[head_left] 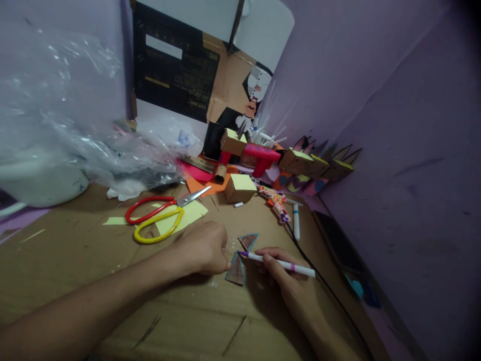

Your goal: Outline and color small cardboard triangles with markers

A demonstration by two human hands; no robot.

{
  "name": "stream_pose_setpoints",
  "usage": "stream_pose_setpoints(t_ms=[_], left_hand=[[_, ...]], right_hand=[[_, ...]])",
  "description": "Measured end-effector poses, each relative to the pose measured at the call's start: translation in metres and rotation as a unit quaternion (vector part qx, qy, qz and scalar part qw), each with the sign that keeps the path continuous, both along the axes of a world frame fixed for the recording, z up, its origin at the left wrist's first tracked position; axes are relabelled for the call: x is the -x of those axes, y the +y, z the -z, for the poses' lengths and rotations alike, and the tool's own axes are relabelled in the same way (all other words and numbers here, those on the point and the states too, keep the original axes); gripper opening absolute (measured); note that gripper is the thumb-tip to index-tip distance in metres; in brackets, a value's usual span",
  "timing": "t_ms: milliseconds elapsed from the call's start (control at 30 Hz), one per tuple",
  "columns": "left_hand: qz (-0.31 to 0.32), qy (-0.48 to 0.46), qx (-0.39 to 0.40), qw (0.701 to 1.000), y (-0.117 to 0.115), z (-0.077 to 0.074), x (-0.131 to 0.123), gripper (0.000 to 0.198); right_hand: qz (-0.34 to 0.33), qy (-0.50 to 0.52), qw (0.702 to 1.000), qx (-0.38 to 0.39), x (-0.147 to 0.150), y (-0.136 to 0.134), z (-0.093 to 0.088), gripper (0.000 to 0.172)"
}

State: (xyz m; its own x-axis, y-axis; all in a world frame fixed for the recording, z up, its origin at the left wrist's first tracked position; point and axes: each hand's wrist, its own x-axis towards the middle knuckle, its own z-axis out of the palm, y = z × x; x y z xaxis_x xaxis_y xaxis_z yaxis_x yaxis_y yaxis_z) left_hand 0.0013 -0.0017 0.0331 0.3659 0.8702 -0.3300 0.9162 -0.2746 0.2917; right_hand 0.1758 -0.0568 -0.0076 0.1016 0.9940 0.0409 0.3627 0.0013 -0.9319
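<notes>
My left hand (210,248) is closed, its fingers curled under, with a fingertip at the left edge of a small brown cardboard triangle (236,273) outlined in blue. Held between the fingers of my right hand (281,271) is a white felt-tip marker (280,262) with a purple tip and band. The tip touches or sits just over the upper point of that triangle. A second shaded triangle (248,241) lies just above, beside my right fingertips. Scissors (176,204) with one red and one yellow handle rest open beyond my left hand on yellow-green paper (193,214).
Cardboard (180,321) covers the work surface. Beyond my hands stand a small box (240,188) and a patterned glue gun (276,203) whose cord runs down the right side. A capped marker (296,221) lies nearby. Clear plastic (93,135) heaps at the left; eared paper figures (319,165) stand along the wall.
</notes>
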Motion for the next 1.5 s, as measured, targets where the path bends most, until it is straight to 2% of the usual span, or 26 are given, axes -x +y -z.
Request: stream_pose_setpoints(t_ms=[233, 600, 933, 1100, 1267, 1500], left_hand=[[-0.004, -0.005, 0.01, 1.0, -0.0004, 0.002, 0.001, 0.019], [0.004, -0.001, 0.002, 1.0, 0.0005, 0.0016, 0.0011, 0.018], [0.008, 0.0, -0.003, 1.0, -0.0003, 0.0017, 0.0011, 0.018], [0.004, -0.001, -0.004, 1.0, -0.0005, 0.002, 0.0014, 0.018], [-0.003, -0.001, 0.003, 1.0, -0.0014, -0.0005, 0.001, 0.016], [0.003, -0.002, -0.008, 1.0, 0.0004, 0.0033, 0.0006, 0.017]], right_hand=[[-0.036, 0.0, 0.999, 0.003, -0.0031, -0.0018, 0.0029, 0.024], [0.001, 0.011, 1.0, 0.012, -0.0011, -0.0009, -0.0008, 0.025], [0.001, 0.042, 0.999, 0.02, -0.0049, -0.0024, 0.0035, 0.026], [-0.012, 0.012, 1.0, 0.001, -0.0044, -0.0015, 0.0041, 0.024], [-0.015, 0.03, 0.999, 0.014, -0.0038, -0.0026, 0.0016, 0.026], [-0.042, -0.046, 0.998, -0.023, -0.0018, -0.0042, 0.0001, 0.025]])
